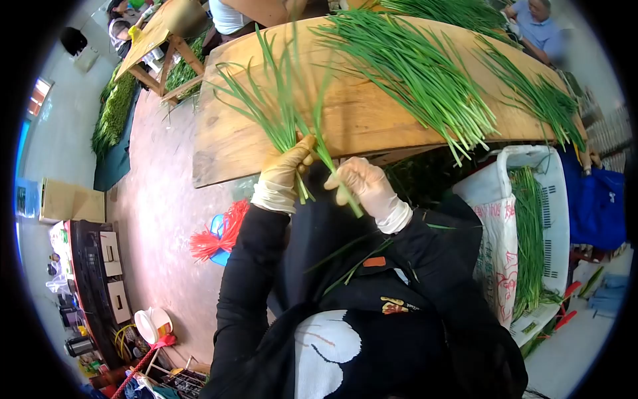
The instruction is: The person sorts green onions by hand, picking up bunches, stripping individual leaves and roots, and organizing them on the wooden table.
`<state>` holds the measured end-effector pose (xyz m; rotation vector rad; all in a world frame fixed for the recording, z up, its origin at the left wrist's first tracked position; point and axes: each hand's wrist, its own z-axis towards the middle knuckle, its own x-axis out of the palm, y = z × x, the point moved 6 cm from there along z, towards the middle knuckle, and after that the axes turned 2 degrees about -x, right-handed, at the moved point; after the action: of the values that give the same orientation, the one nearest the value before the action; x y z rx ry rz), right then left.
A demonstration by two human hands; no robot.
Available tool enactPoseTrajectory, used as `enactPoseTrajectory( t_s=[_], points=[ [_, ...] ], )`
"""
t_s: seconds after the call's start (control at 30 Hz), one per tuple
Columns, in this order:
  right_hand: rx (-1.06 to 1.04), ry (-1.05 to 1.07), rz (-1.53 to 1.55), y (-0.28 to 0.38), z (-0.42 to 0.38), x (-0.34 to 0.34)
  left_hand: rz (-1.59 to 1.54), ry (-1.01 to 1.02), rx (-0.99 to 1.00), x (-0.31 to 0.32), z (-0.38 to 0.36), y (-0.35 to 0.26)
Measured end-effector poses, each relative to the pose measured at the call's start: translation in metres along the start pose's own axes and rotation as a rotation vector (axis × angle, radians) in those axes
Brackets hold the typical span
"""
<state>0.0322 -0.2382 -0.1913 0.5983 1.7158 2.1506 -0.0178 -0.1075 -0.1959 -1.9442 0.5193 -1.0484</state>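
My left hand (284,175), in a pale glove, is closed around a small bunch of garlic chives (278,126). Their leaves fan upward over the table edge and the cut ends stick out below the fist. My right hand (365,189), gloved too, pinches a few garlic chives (324,153) near their stem ends, just right of the left hand. These slant up past the left fingers, and their tips are blurred. A few loose chive leaves (345,269) lie on my dark clothing.
A large chive pile (412,76) covers part of the wooden table (232,146), with a smaller pile (541,96) to its right. A white crate (561,226) of chives stands at right. Red strips (229,229) sit low at left. Other people (531,30) are beyond the table.
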Motion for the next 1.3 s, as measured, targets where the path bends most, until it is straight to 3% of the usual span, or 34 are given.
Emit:
enactPoseTrajectory(
  t_s=[0.1, 0.13, 0.23, 0.3, 0.33, 0.37, 0.43, 0.47, 0.57, 0.6, 0.63, 0.7, 0.77, 0.8, 0.83, 0.87, 0.93, 0.97, 1.07, 1.1, 1.17, 1.2, 1.23, 1.27, 1.3],
  points=[
    [0.162, -0.179, 0.084, 0.0, -0.016, -0.034, 0.025, 0.133, -0.043, 0.014, 0.001, 0.015],
    [0.129, -0.349, 0.078, 0.005, -0.021, -0.043, -0.011, 0.204, -0.062, 0.02, -0.001, 0.022],
    [0.02, -0.557, 0.032, 0.018, -0.038, -0.082, -0.074, 0.337, -0.083, 0.038, -0.011, 0.03],
    [-0.019, -0.662, -0.087, 0.02, -0.058, -0.112, -0.131, 0.234, -0.074, 0.049, -0.02, 0.026],
    [0.13, -0.626, -0.141, 0.014, -0.069, -0.121, -0.176, 0.384, -0.121, 0.031, -0.009, 0.038],
    [0.367, -0.466, -0.285, 0.003, -0.075, -0.125, -0.279, 0.226, -0.188, 0.021, -0.012, 0.045],
    [0.216, -0.026, 0.189, -0.022, -0.078, -0.074, -0.426, 0.377, -0.187, 0.028, -0.016, 0.05],
    [0.208, -0.035, 0.188, -0.022, -0.077, -0.058, -0.428, 0.369, -0.154, 0.028, -0.015, 0.056],
    [-0.007, 0.046, -0.417, 0.004, -0.064, -0.008, -0.533, 0.275, -0.248, 0.041, -0.023, 0.059],
    [0.047, 0.096, -0.469, 0.009, -0.059, -0.004, -0.426, 0.159, -0.178, 0.044, -0.025, 0.053],
    [0.006, 0.139, -0.409, 0.007, -0.056, -0.003, -0.442, 0.238, -0.253, 0.042, -0.028, 0.046],
    [-0.106, 0.078, -0.506, 0.024, -0.052, -0.029, -0.001, 0.148, -0.046, 0.019, -0.023, 0.008],
    [-0.258, -0.327, -1.048, 0.052, -0.044, -0.081, 0.135, 0.154, 0.085, 0.001, -0.011, -0.04],
    [-0.242, -0.499, -1.201, 0.06, -0.04, -0.109, 0.124, 0.133, 0.114, -0.006, -0.004, -0.055],
    [-0.086, -0.543, -1.406, 0.055, -0.031, -0.14, 0.113, 0.111, 0.143, -0.012, 0.002, -0.068],
    [0.23, -0.438, -1.69, 0.058, -0.022, -0.16, 0.114, 0.121, 0.144, -0.02, 0.012, -0.074],
    [0.341, -0.445, -1.783, 0.06, -0.019, -0.181, 0.467, -0.249, 0.054, -0.067, 0.043, -0.072],
    [0.347, -0.433, -1.79, 0.06, -0.019, -0.186, 0.705, -0.246, -0.047, -0.098, 0.063, -0.066],
    [0.283, -0.351, -1.837, 0.043, -0.008, -0.199, 1.18, -0.355, 0.384, -0.137, 0.093, -0.059],
    [0.289, -0.353, -1.838, 0.051, -0.009, -0.201, 1.18, -0.35, 0.382, -0.138, 0.092, -0.054],
    [0.352, -0.319, -1.533, 0.059, -0.016, -0.212, 1.23, -0.457, 0.486, -0.13, 0.077, -0.051],
    [0.127, -0.353, -1.502, 0.076, -0.018, -0.207, 1.277, -0.533, 0.51, -0.119, 0.064, -0.052],
    [0.179, -0.428, -0.854, 0.074, -0.024, -0.215, 1.273, -0.536, 0.511, -0.104, 0.054, -0.052],
    [0.16, -0.46, -0.51, 0.079, -0.028, -0.211, 1.25, -0.497, 0.736, -0.077, 0.039, -0.058],
    [0.142, -0.484, -0.166, 0.077, -0.034, -0.207, 1.127, -0.367, 0.778, -0.051, 0.028, -0.053]
  ],
)
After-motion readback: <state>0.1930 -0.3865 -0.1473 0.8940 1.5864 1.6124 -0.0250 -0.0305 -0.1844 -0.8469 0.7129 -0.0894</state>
